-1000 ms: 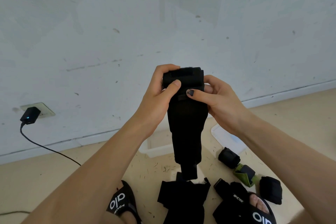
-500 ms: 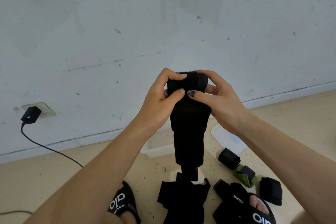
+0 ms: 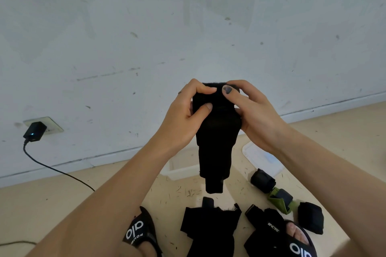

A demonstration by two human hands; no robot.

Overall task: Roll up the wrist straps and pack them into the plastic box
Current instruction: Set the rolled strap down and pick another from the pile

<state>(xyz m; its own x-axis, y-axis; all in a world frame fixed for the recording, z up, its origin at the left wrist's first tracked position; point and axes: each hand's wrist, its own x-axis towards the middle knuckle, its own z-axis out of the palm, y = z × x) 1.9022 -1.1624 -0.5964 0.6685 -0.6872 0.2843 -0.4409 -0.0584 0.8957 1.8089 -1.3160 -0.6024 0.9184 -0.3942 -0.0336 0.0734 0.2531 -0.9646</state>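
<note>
I hold a black wrist strap [image 3: 216, 144] up in front of me, its top end rolled over and its tail hanging down. My left hand [image 3: 183, 119] grips the roll from the left, thumb on the front. My right hand [image 3: 252, 110] grips it from the right, fingers curled over the top. The clear plastic box [image 3: 179, 170] sits on the floor behind the strap, mostly hidden. Its lid [image 3: 261, 157] lies to the right. Two rolled black straps [image 3: 262, 180] [image 3: 310, 217] and a rolled green one [image 3: 281, 199] lie on the floor at right.
Unrolled black straps [image 3: 208, 227] [image 3: 265, 225] lie on the beige floor between my sandalled feet [image 3: 140, 233] [image 3: 298, 242]. A charger [image 3: 34, 131] is plugged into a wall socket at left, its cable [image 3: 62, 173] trailing across the floor. A white wall stands close ahead.
The roll at the strap's top has grown thicker as both hands turned it downward. The hanging tail has shortened and lifted off the straps on the floor.
</note>
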